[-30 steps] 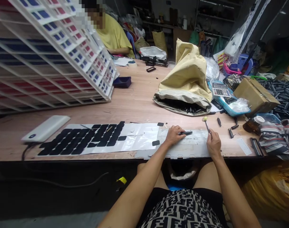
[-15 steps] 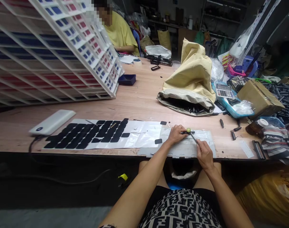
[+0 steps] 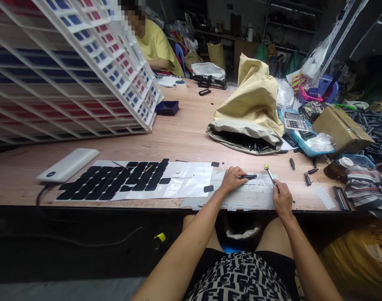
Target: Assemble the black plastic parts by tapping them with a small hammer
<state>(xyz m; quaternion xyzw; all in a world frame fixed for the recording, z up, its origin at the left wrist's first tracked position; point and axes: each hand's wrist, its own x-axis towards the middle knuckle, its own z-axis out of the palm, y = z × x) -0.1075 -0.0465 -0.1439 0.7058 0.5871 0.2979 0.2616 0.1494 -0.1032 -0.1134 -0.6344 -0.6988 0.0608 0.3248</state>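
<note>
My left hand (image 3: 233,179) is closed on a slim black pen-like part (image 3: 248,177), pressing it down on a grey-white board (image 3: 253,200) at the table's front edge. Raised to the right of that part is a small hammer (image 3: 270,174) with a yellow-green head and a metal handle. My right hand (image 3: 282,198) has its fingers wrapped round the handle. Just left of the board lies a white sheet (image 3: 191,184) bearing rows of black rounded pads (image 3: 106,182). One loose black pad (image 3: 208,188) is near my left wrist.
A beige sack (image 3: 244,108) of black parts lies open beyond my hands. On the right are a calculator (image 3: 295,121), a cardboard box (image 3: 341,127) and a brown jar (image 3: 337,167). White crates (image 3: 141,96) rise at left; behind them sits a person in yellow (image 3: 161,46).
The hammer swung left and down onto the black part half a second ago, and is now lifted back to the right. My left hand keeps holding the part. The view shifted slightly.
</note>
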